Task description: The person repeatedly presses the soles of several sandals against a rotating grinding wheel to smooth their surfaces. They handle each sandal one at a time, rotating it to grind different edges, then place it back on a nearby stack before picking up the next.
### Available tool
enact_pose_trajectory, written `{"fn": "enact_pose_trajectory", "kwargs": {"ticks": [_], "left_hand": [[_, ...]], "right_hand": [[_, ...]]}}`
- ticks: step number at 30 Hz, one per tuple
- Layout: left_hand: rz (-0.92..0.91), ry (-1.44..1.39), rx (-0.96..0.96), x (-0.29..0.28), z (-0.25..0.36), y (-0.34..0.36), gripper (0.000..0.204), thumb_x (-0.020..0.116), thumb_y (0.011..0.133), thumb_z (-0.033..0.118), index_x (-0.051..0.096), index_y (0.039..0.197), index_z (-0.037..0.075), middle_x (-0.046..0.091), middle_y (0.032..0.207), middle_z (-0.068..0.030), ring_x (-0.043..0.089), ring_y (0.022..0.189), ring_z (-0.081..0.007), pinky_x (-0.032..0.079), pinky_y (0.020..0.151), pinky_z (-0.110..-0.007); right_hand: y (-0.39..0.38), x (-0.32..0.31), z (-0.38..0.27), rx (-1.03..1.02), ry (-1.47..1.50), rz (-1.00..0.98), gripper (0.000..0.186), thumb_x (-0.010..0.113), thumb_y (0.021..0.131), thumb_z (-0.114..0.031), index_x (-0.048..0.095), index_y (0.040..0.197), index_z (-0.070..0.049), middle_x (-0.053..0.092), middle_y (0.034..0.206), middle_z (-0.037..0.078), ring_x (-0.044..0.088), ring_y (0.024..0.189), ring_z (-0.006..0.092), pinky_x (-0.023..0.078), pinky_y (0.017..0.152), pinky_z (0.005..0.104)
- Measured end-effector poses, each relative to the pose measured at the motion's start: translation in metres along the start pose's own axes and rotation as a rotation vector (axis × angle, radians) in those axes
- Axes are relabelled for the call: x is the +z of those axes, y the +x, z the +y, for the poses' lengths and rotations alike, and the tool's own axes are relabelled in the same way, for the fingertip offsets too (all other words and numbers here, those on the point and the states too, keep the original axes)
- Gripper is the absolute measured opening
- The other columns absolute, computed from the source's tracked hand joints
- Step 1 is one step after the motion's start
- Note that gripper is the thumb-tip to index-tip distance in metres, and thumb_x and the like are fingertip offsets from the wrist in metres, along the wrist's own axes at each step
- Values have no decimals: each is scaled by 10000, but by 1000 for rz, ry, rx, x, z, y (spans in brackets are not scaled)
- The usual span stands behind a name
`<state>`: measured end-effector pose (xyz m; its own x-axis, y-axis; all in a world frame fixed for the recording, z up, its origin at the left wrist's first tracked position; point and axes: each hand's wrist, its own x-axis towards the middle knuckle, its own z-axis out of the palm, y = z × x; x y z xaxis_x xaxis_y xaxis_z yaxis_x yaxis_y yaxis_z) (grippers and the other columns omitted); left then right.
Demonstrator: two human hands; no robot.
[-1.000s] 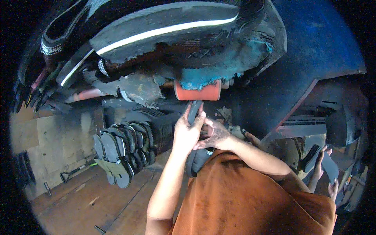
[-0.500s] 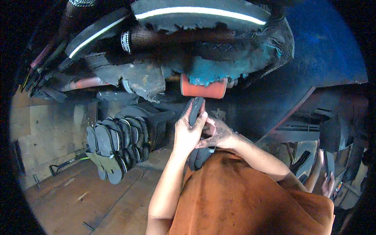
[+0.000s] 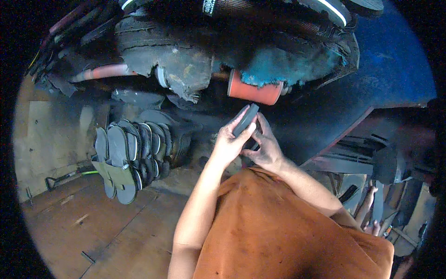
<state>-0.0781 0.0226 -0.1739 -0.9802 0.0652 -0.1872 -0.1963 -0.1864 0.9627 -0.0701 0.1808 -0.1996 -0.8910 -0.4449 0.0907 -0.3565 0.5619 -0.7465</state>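
A dark sandal [image 3: 246, 120] is held edge-on, its far end tilted up and to the right. My left hand [image 3: 226, 140] grips it from the left, with the thumb pressed along its near face. From the right, my right hand [image 3: 269, 149] closes on it, fingers along its side; its lower part is hidden behind my hands. Just beyond the sandal's tip is an orange-red sanding roller [image 3: 253, 90] under a ragged, dusty cover [image 3: 297, 65]. Whether the tip touches the roller I cannot tell.
Several sandals [image 3: 121, 151] hang in a bunch at left, above the brown floor [image 3: 65, 228]. A second reddish roller [image 3: 104, 72] sits farther left under the machine. A blue panel [image 3: 385, 69] rises at right. Another person's hands [image 3: 370, 228] hold a grey sole [image 3: 378, 204] at lower right.
The whole view has shifted. The sandal now leans more to the right, and its lower part, seen below my hands before, is hidden. My right fingers reach farther up its side.
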Motion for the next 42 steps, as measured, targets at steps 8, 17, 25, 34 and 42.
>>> {"fn": "enact_pose_trajectory", "kwargs": {"ticks": [8, 17, 25, 34, 42], "left_hand": [[200, 743, 173, 10, 37, 2, 337, 731, 885, 350, 728, 1055, 59, 731, 916, -175, 728, 858, -337, 569, 726, -399], [227, 995, 27, 14, 66, 13, 391, 693, 869, 392, 719, 794, 9, 669, 669, -224, 696, 655, -389, 562, 624, -459], [155, 982, -88, 14, 26, 47, 503, 679, 871, 431, 691, 751, -57, 655, 673, -269, 696, 696, -425, 562, 670, -473], [169, 451, 217, 11, -3, 20, 364, 718, 908, 315, 707, 1147, 40, 734, 992, -178, 733, 924, -297, 563, 788, -361], [164, 591, 138, 6, 26, -1, 402, 749, 876, 343, 694, 1108, 19, 725, 989, -190, 723, 931, -319, 558, 791, -374]], "right_hand": [[7, -8, -12, 249, 190, -186, 862, 827, 731, -384, 445, 1440, -74, 456, 1442, 252, 446, 1340, 418, 393, 1094, 463], [13, -5, -23, 345, 999, -329, 894, 862, 752, -259, 384, 1461, 0, 517, 1419, 141, 441, 1344, 235, 332, 1144, 389], [25, -2, 15, 423, 983, -391, 852, 814, 789, -48, 320, 1483, -48, 546, 1356, 102, 534, 1252, 219, 456, 1072, 409], [17, -27, 12, 105, 33, -255, 830, 818, 728, -326, 453, 1434, -85, 458, 1426, 264, 442, 1313, 442, 383, 1091, 481], [6, -10, -12, 81, -519, 29, 679, 761, 737, -196, 517, 1371, -199, 399, 1432, 292, 364, 1366, 479, 266, 1124, 639]]}}
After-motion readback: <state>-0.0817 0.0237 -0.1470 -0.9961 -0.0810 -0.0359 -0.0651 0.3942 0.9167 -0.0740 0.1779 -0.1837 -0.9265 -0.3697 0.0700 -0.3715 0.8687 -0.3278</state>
